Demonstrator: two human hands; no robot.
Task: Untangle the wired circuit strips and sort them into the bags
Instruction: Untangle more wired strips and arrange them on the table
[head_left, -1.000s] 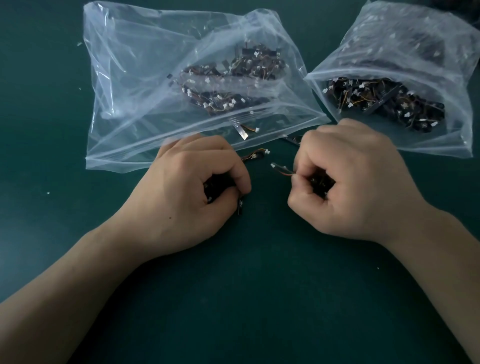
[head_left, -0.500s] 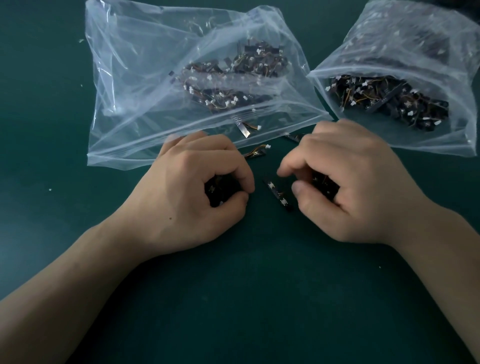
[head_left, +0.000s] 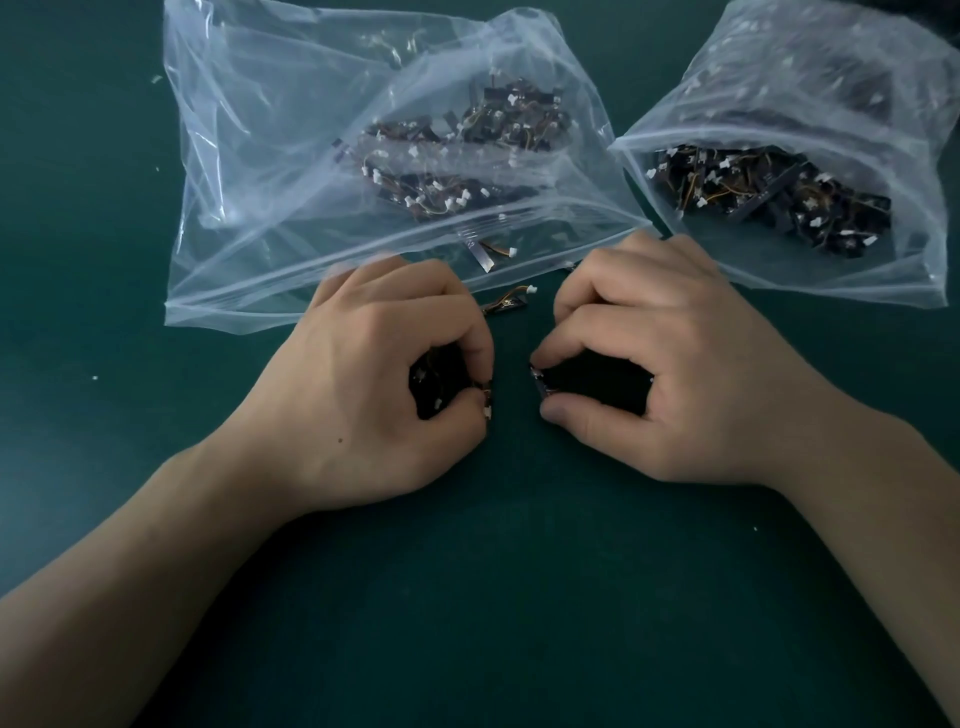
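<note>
Since half a second ago the right hand (head_left: 660, 374) has closed on the short strip (head_left: 538, 383) that lay loose on the counter (head_left: 467, 597) between the hands; a second ago the same hand was drawing a wired piece out sideways.

The left bag (head_left: 249, 156) and the right bag (head_left: 831, 275) lie at the far side with mouths toward the person, each holding a dark heap of strips, and look unshifted. The left hand (head_left: 374, 384) has barely changed: its fingers curl round a dark bundle (head_left: 434, 387), thumb and forefinger nipping one piece at the edge. The right hand pinches the short strip between index finger and thumb, with something dark under the palm, probably more strips. A loose strip (head_left: 506, 305) with a white connector lies just beyond the hands, near the left bag's mouth.

These pieces look very light: stiff little boards on thin, soft wires that snag readily. I would hold each by the board's edges and ease the connectors free, since tugging a wire could strain its joint.
</note>
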